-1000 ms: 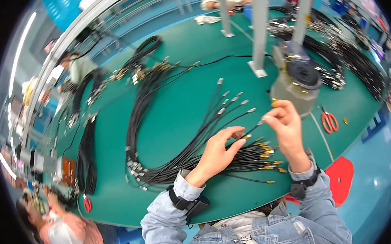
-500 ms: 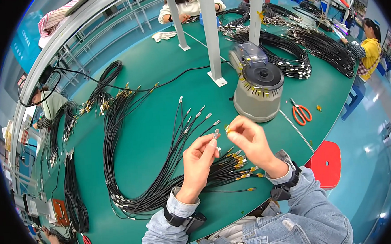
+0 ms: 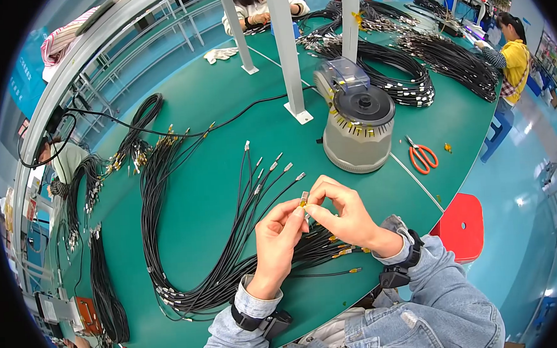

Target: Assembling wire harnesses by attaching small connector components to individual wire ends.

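Between thumb and fingers, my left hand (image 3: 274, 242) pinches a black cable near its end, with the silver connector (image 3: 305, 195) pointing up. My right hand (image 3: 347, 219) is closed on a small piece of yellow tape (image 3: 303, 203), its fingertips meeting the connector just above my left thumb. Below both hands lies a large looped bundle of black cables (image 3: 152, 225). Several cable ends (image 3: 281, 167) with silver connectors fan out to the left of my hands. Other ends, with yellow tape on them (image 3: 355, 270), lie under and beside my right wrist.
A grey tape dispenser (image 3: 359, 146) with a round black top stands beyond my right hand. Orange-handled cutters (image 3: 422, 157) lie right of it. Metal posts (image 3: 287, 60) rise from the green table (image 3: 208, 159). More cable bundles (image 3: 105, 290) lie left and far right. Other people sit around.
My right hand has moved left and down, bringing the yellow tape from beside the connector onto it. My left hand still grips the cable. The whole view has shifted slightly.
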`<action>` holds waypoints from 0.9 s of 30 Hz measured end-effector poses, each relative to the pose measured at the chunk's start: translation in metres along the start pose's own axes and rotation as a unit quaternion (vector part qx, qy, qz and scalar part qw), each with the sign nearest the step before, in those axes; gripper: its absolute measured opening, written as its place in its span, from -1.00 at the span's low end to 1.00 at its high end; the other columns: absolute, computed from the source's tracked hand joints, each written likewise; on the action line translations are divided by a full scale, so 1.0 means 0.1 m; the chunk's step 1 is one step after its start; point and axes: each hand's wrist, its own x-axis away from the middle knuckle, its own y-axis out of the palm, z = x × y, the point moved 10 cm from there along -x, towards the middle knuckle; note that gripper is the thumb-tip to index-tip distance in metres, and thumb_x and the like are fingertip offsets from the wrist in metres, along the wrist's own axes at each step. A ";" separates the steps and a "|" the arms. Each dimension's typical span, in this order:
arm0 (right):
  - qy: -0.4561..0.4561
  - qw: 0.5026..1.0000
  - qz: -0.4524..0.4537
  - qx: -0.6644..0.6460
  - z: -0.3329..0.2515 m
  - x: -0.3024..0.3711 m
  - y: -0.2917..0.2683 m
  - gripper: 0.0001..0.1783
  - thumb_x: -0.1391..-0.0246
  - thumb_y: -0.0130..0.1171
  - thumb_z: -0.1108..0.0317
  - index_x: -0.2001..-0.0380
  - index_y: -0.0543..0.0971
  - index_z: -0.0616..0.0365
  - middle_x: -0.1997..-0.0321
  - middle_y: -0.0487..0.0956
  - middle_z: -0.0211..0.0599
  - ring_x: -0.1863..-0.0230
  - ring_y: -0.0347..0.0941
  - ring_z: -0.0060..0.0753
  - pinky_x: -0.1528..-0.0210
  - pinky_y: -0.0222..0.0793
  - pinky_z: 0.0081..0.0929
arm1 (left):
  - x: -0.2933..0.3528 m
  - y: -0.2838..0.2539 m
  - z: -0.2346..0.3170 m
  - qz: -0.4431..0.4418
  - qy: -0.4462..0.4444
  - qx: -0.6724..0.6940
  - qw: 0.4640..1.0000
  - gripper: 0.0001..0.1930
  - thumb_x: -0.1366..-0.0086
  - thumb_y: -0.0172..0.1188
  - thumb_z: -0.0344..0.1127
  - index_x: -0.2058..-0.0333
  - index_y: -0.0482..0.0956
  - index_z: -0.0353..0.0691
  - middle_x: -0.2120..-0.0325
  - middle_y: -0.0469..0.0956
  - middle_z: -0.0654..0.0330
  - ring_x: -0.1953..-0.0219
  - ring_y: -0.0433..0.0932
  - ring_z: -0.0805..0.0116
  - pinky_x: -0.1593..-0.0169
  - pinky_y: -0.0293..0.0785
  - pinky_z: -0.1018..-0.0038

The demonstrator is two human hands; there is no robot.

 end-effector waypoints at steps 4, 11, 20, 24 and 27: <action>-0.019 0.999 -0.009 0.030 -0.07 0.00 0.00 -0.90 0.02 0.11 0.48 0.53 0.43 0.26 0.44 0.38 -0.33 0.35 0.29 -0.50 0.27 0.21 -0.54 | 0.00 -0.01 -0.01 -0.002 -0.002 -0.002 1.000 -0.79 -0.25 0.08 -0.40 0.15 0.50 -0.31 0.56 0.47 0.31 0.58 0.31 0.71 0.59 0.08 0.77; -0.040 0.997 -0.003 0.063 -0.13 -0.02 -0.02 -0.93 0.12 0.11 0.53 0.56 0.42 0.26 0.48 0.40 -0.30 0.37 0.33 -0.41 0.26 0.27 -0.46 | 0.01 0.01 -0.02 -0.012 -0.004 -0.005 1.000 -0.79 -0.25 0.08 -0.41 0.15 0.50 -0.31 0.56 0.47 0.30 0.59 0.31 0.71 0.60 0.08 0.76; -0.051 0.996 -0.005 0.076 -0.17 -0.03 -0.02 -0.91 0.15 0.10 0.57 0.58 0.39 0.27 0.50 0.38 -0.29 0.38 0.32 -0.43 0.19 0.39 -0.44 | 0.00 0.02 -0.03 -0.010 0.002 -0.026 1.000 -0.79 -0.25 0.07 -0.42 0.14 0.50 -0.32 0.56 0.47 0.31 0.64 0.23 0.75 0.62 0.04 0.76; -0.048 0.995 -0.003 0.082 -0.18 -0.03 -0.02 -0.91 0.15 0.10 0.59 0.59 0.38 0.27 0.50 0.37 -0.29 0.38 0.32 -0.43 0.17 0.42 -0.44 | 0.01 0.03 -0.02 -0.014 0.007 -0.041 0.999 -0.79 -0.26 0.07 -0.42 0.14 0.49 -0.33 0.55 0.48 0.30 0.65 0.22 0.75 0.63 0.03 0.75; -0.050 0.995 -0.001 0.083 -0.18 -0.02 -0.03 -0.91 0.16 0.09 0.59 0.59 0.38 0.28 0.50 0.37 -0.29 0.39 0.32 -0.44 0.18 0.42 -0.44 | 0.01 0.04 -0.01 -0.016 0.013 -0.041 0.999 -0.78 -0.26 0.07 -0.41 0.14 0.49 -0.33 0.55 0.48 0.30 0.65 0.22 0.75 0.63 0.04 0.75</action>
